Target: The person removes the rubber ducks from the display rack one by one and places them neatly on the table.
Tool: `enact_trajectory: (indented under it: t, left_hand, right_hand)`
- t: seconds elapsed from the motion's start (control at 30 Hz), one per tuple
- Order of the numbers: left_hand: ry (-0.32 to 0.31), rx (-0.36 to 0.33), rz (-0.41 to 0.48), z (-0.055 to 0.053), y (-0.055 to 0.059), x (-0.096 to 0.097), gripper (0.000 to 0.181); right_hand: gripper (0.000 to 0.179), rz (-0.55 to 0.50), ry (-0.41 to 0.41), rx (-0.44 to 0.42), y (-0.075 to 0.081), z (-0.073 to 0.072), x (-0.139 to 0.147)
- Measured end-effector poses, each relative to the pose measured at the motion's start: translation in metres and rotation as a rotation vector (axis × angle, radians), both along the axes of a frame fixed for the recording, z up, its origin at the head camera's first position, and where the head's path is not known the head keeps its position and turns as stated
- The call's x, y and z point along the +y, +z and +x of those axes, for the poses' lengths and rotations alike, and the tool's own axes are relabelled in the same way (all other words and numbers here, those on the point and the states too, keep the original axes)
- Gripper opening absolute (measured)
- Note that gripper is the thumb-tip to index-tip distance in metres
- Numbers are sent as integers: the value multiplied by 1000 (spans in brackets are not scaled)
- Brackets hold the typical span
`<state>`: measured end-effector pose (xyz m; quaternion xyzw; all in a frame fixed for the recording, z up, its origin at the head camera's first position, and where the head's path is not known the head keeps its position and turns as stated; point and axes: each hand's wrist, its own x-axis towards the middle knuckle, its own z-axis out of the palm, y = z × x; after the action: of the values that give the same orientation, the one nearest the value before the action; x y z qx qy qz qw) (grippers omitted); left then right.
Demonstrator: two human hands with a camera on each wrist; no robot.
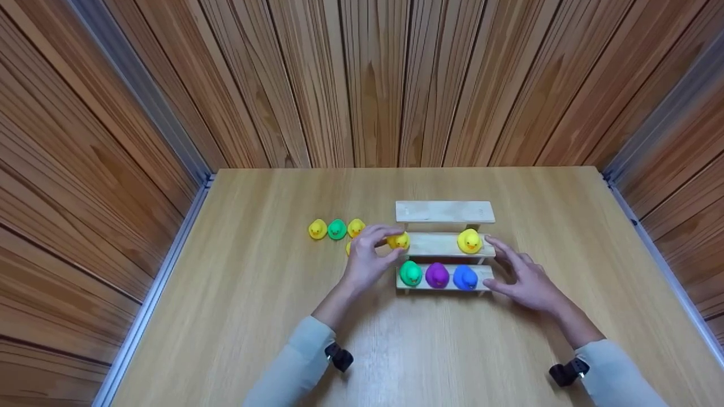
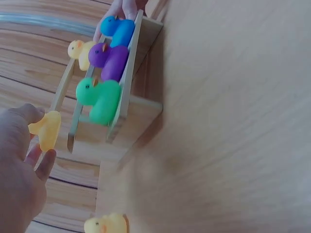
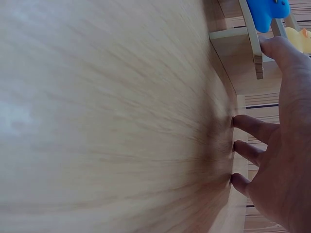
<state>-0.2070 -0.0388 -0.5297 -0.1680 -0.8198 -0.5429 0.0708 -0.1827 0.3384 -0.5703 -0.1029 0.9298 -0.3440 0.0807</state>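
Observation:
My left hand (image 1: 370,257) pinches a yellow rubber duck (image 1: 399,241) at the left end of the middle step of a small wooden tiered rack (image 1: 432,245). Another yellow duck (image 1: 470,241) sits at the right end of that step. Along the lowest step stand a green duck (image 2: 99,99), a purple duck (image 2: 111,60) and a blue duck (image 1: 465,277). My right hand (image 1: 529,282) is at the rack's right end, thumb by the lowest step and index finger by the middle one. In the right wrist view its other fingers (image 3: 250,151) are spread, tips at the tabletop.
Left of the rack, a yellow duck (image 1: 317,229), a green duck (image 1: 337,229) and another yellow duck (image 1: 356,227) stand in a row on the table (image 1: 254,282). One more yellow duck (image 2: 108,224) is partly hidden behind my left hand in the head view. Wooden panel walls (image 1: 373,85) enclose the table.

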Motion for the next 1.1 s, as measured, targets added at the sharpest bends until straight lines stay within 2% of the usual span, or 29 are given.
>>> enact_trajectory:
  t: [0.33, 0.57, 1.1]
  left_hand:
    - [53, -4, -23, -2, -5, -25, 33]
    - [62, 7, -24, -2, -9, -42, 33]
    - [110, 10, -19, 3, -16, -72, 34]
  right_hand:
    - [95, 3, 15, 28, 0, 0, 1]
    - [95, 7, 16, 29, 0, 1, 1]
    - [96, -1, 6, 2, 1, 1, 0]
